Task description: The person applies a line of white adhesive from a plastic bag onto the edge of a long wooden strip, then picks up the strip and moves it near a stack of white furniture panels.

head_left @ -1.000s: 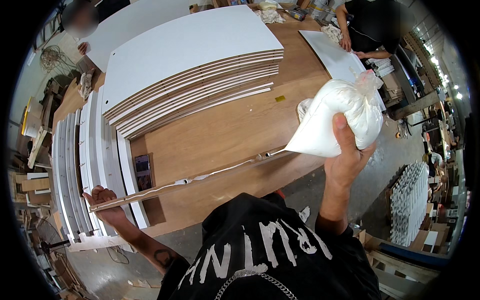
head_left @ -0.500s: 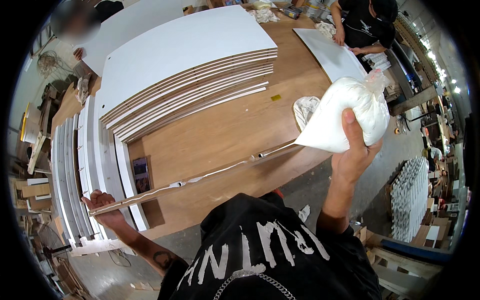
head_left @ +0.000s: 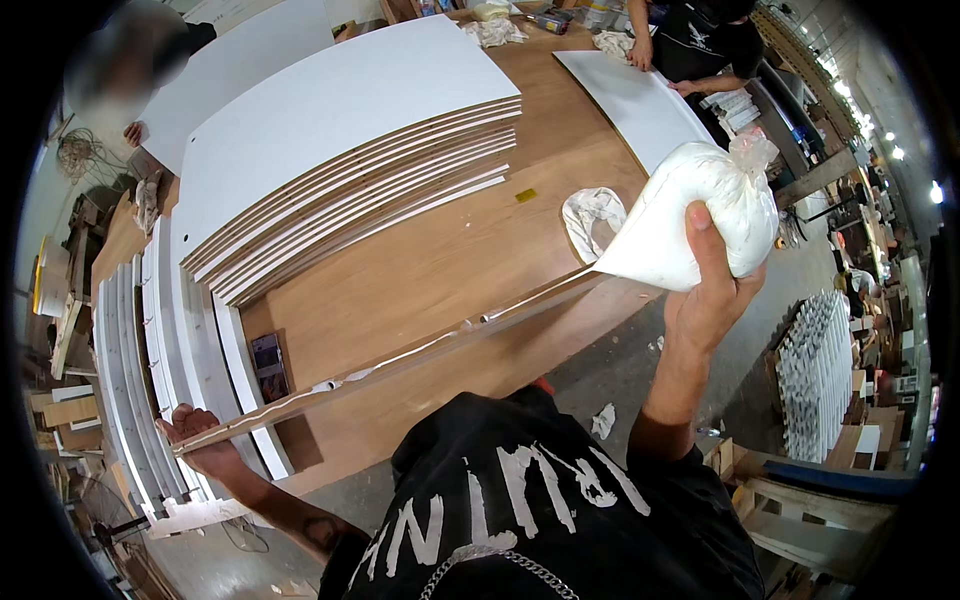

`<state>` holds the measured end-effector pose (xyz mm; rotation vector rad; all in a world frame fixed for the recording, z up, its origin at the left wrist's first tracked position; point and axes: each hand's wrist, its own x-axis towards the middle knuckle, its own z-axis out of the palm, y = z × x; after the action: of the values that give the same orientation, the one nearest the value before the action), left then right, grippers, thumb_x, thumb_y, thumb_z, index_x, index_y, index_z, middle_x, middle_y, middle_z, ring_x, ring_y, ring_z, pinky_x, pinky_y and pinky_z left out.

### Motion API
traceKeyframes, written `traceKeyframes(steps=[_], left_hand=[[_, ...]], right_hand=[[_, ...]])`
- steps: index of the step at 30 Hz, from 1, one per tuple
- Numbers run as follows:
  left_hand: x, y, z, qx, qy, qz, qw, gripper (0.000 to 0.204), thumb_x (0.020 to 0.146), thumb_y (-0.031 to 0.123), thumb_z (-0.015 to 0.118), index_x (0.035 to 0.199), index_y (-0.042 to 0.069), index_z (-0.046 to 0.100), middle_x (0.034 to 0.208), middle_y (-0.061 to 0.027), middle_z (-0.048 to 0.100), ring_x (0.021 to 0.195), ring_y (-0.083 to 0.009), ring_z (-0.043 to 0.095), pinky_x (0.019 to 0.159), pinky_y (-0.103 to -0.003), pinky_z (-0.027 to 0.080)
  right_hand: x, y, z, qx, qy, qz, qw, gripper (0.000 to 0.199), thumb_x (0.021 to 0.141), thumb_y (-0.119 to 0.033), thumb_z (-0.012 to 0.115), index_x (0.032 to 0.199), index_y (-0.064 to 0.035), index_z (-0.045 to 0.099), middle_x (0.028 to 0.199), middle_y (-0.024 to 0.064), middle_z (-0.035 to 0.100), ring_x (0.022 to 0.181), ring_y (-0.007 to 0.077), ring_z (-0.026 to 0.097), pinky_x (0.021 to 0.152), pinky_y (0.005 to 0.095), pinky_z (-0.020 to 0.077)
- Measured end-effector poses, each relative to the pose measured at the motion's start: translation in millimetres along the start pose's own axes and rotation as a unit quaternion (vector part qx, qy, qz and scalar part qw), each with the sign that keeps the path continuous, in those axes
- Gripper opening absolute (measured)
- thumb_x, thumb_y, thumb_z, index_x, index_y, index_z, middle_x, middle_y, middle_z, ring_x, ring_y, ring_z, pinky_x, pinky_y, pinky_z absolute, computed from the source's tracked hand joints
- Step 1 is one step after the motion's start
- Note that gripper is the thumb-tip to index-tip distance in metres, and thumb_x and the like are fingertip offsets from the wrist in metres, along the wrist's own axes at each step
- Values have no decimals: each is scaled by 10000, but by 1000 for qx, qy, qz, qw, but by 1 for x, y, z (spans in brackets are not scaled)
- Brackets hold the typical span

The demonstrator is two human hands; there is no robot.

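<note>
My right hand (head_left: 712,290) is wrapped round a clear plastic bag (head_left: 670,220) full of white paste, likely glue. Its narrow tip touches the right end of a long board's edge (head_left: 560,289). A thin, uneven white bead (head_left: 415,348) runs along that edge, passing small fittings set into it. My left hand (head_left: 205,445) supports the board's far left end from beneath, fingers curled around it. The board's edge faces up; most of its face is hidden from this angle.
Stacked white panels (head_left: 350,100) lie on the wooden table (head_left: 400,255). Long white rails (head_left: 190,340) line the left side. A phone (head_left: 268,365) and a rolled cloth (head_left: 592,218) rest nearby. Across the table, a co-worker (head_left: 695,50) handles another white panel (head_left: 635,105); another person stands at upper left.
The bag's tip has moved right along the board's edge, and the white bead has grown longer behind it. My left hand still supports the left end. The whole view has shifted slightly.
</note>
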<state>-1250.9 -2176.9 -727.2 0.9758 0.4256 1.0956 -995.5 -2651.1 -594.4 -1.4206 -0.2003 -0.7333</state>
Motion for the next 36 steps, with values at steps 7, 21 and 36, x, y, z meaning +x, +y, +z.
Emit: traceKeyframes(steps=[7, 21, 36], left_hand=[[-8, 2, 18, -4, 55, -8, 998, 465, 947, 390, 457, 768, -22, 580, 508, 29, 409, 431, -27, 280, 378, -184, 196], [-4, 1, 12, -3, 59, 1, 998, 447, 937, 384, 476, 790, -22, 590, 561, -6, 513, 425, -30, 336, 360, -158, 270], [5, -3, -19, -14, -7, -7, 1000, 372, 943, 341, 483, 818, 4, 579, 697, -46, 557, 490, -35, 387, 421, -168, 338]], right_hand=[[7, -2, -4, -6, 19, 4, 1000, 428, 742, -26, 675, 1130, 64, 519, 1022, 137, 596, 892, 197, 605, 786, 298, 498], [25, 9, -25, -27, 72, -32, 997, 431, 706, -96, 738, 1077, 35, 563, 976, 102, 615, 842, 164, 598, 736, 272, 481], [41, 15, -43, -2, 94, -31, 995, 424, 707, -58, 735, 1084, 28, 560, 998, 101, 613, 872, 168, 597, 748, 283, 493]])
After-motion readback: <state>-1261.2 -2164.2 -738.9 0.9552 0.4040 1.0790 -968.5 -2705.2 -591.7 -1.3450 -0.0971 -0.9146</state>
